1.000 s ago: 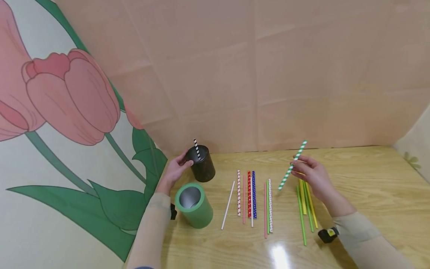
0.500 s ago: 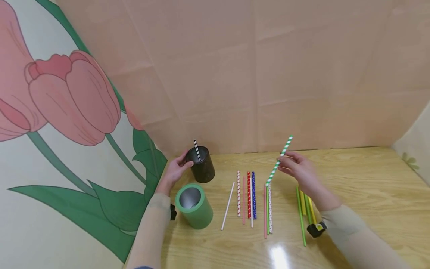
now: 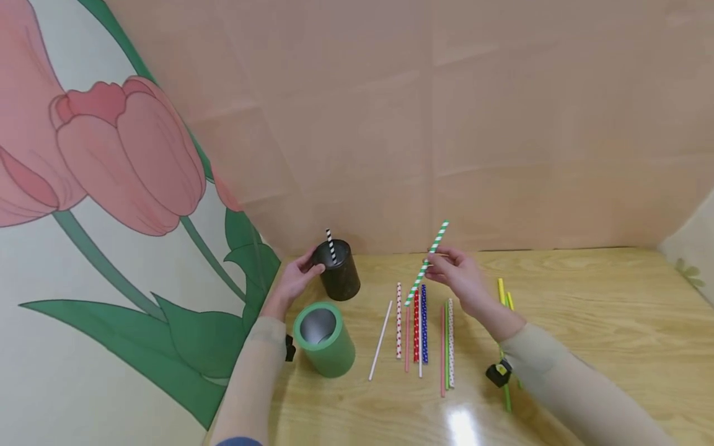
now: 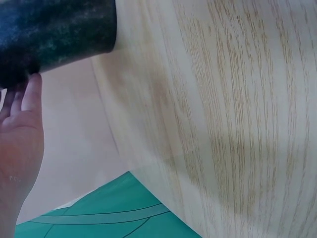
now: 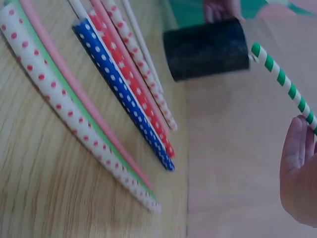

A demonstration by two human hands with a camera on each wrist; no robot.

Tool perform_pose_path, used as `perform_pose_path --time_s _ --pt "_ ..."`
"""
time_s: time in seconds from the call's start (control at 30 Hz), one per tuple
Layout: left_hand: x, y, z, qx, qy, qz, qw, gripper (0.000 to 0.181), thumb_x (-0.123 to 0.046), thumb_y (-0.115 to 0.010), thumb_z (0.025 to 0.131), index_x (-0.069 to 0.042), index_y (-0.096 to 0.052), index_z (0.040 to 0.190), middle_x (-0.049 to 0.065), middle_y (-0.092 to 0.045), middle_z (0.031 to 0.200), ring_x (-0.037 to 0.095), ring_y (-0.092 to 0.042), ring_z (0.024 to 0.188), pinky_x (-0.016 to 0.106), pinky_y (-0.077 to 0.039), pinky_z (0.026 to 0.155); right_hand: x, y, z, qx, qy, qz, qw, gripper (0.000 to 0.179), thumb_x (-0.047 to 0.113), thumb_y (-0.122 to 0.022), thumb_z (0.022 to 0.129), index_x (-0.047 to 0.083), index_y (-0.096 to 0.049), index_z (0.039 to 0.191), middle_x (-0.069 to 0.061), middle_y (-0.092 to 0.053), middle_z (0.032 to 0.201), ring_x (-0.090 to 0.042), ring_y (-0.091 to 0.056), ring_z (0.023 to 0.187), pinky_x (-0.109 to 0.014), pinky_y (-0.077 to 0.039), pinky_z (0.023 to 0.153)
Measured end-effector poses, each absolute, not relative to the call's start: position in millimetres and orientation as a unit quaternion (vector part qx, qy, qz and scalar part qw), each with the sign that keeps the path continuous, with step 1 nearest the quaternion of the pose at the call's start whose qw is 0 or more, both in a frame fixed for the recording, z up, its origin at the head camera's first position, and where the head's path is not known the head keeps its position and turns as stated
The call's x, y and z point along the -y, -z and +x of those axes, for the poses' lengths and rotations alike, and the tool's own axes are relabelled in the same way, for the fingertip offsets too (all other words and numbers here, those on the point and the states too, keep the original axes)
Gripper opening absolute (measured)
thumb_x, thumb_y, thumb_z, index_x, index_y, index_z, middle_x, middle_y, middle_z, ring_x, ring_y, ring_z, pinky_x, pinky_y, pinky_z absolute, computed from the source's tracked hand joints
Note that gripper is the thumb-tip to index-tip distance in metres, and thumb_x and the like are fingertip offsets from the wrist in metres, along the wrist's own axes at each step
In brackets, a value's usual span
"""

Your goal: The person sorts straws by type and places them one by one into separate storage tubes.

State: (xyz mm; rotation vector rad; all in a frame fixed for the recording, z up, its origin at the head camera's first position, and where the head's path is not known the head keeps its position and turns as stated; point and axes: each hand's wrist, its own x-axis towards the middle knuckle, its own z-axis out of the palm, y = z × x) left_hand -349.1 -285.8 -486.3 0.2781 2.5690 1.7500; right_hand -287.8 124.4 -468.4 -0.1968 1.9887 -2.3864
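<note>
My left hand [image 3: 294, 282] grips the dark cup [image 3: 341, 284] at its upper left side, thumb by the rim. A black-and-white striped straw [image 3: 331, 243] stands in that cup, its top above the rim. Over the middle of the table, my right hand [image 3: 462, 280] pinches a green-and-white striped straw [image 3: 440, 233] near its middle. That straw slants, its lower end above the row of straws and to the right of the cup. In the left wrist view, fingers [image 4: 32, 96] press against the cup's side.
A green cup [image 3: 334, 354] stands in front of the dark one. Straws lie on the wooden table [image 3: 608, 322]: white [image 3: 380, 341], blue dotted [image 3: 424, 325], dotted white [image 3: 451, 347] and others. Yellow [image 3: 501, 291] and green ones lie partly under my right arm. A draped wall closes the back.
My right hand has carried the green-and-white straw leftward, from above the yellow straws toward the dark cup. My left hand stays on the cup.
</note>
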Motion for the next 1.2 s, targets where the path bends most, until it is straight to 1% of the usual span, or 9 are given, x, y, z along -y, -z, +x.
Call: perform_pose_path --time_s 0.17,0.23,0.4,0.53,0.6,0.77,0.97,1.13,1.2 --pt "282.5 484.6 -350.2 -0.828 -0.554 0.082 0.007 0.069 -0.023 -0.072 0.106 -0.012 -0.039 0.166 0.019 -0.042 0.165 0.032 -0.047 0.149 0.046 -0.043 0.118 -100.4 466.7 -289.3 -0.658 0.748 -0.087 0.026 0.044 0.015 -0.064 0.110 -0.015 -0.052 0.139 -0.017 -0.072 0.114 -0.017 -0.074 0.094 -0.033 -0.062 0.092" --pt "281.4 484.2 -349.7 -0.828 -0.555 0.086 0.008 0.069 -0.022 -0.071 0.107 -0.011 -0.038 0.167 0.019 -0.041 0.166 0.032 -0.046 0.150 0.046 -0.043 0.118 -92.4 467.2 -289.9 -0.658 0.747 -0.091 0.026 0.043 0.014 -0.064 0.109 -0.015 -0.053 0.138 -0.020 -0.070 0.116 -0.018 -0.073 0.095 -0.034 -0.062 0.092" --pt "277.7 483.5 -349.0 -0.826 -0.556 0.093 0.013 0.069 -0.019 -0.070 0.107 -0.009 -0.037 0.167 0.020 -0.040 0.166 0.033 -0.045 0.150 0.046 -0.042 0.118 -77.8 469.8 -294.3 -0.654 0.750 -0.098 0.018 0.040 0.009 -0.065 0.108 -0.017 -0.054 0.137 -0.020 -0.070 0.114 -0.019 -0.074 0.093 -0.035 -0.063 0.090" --pt "277.4 483.7 -349.2 -0.827 -0.554 0.090 0.010 0.069 -0.019 -0.070 0.107 -0.009 -0.038 0.166 0.020 -0.041 0.166 0.032 -0.046 0.149 0.047 -0.043 0.118 -66.6 470.3 -302.9 -0.641 0.763 -0.084 0.002 0.040 0.007 -0.065 0.107 -0.018 -0.054 0.137 -0.024 -0.069 0.116 -0.016 -0.074 0.088 -0.034 -0.064 0.087" --pt "277.6 484.5 -349.9 -0.828 -0.553 0.091 0.008 0.069 -0.019 -0.071 0.107 -0.009 -0.038 0.166 0.020 -0.041 0.166 0.033 -0.046 0.149 0.047 -0.043 0.118 -60.9 468.5 -308.0 -0.626 0.776 -0.072 -0.010 0.041 0.005 -0.065 0.106 -0.017 -0.053 0.138 -0.023 -0.069 0.116 -0.014 -0.074 0.087 -0.032 -0.063 0.087" --pt "276.8 486.0 -350.6 -0.825 -0.557 0.092 0.011 0.070 -0.019 -0.071 0.106 -0.009 -0.037 0.166 0.019 -0.040 0.166 0.032 -0.046 0.149 0.046 -0.043 0.118 -48.1 460.9 -319.4 -0.592 0.803 -0.039 -0.045 0.042 0.002 -0.067 0.104 -0.012 -0.053 0.141 -0.015 -0.070 0.112 -0.011 -0.074 0.085 -0.030 -0.063 0.086" --pt "276.6 485.8 -350.6 -0.823 -0.560 0.096 0.013 0.069 -0.019 -0.070 0.107 -0.009 -0.037 0.167 0.019 -0.039 0.167 0.032 -0.044 0.150 0.046 -0.042 0.118 -34.2 455.8 -331.0 -0.549 0.833 -0.015 -0.068 0.036 0.001 -0.069 0.103 -0.008 -0.057 0.136 -0.009 -0.072 0.102 -0.013 -0.074 0.082 -0.032 -0.064 0.085" --pt "277.0 486.3 -351.8 -0.822 -0.562 0.095 0.011 0.069 -0.016 -0.070 0.107 -0.006 -0.036 0.166 0.020 -0.039 0.166 0.033 -0.044 0.150 0.046 -0.042 0.118 -23.1 448.4 -340.4 -0.520 0.850 0.000 -0.086 0.029 0.003 -0.069 0.103 -0.003 -0.059 0.130 -0.010 -0.070 0.106 -0.015 -0.072 0.084 -0.031 -0.064 0.085" --pt "277.3 486.9 -352.3 -0.819 -0.565 0.094 0.010 0.069 -0.016 -0.070 0.106 -0.006 -0.037 0.166 0.020 -0.040 0.166 0.033 -0.044 0.150 0.046 -0.042 0.118 -19.4 443.9 -343.3 -0.513 0.853 0.000 -0.093 0.029 0.003 -0.069 0.103 -0.004 -0.059 0.129 -0.011 -0.069 0.106 -0.015 -0.072 0.084 -0.031 -0.064 0.084"
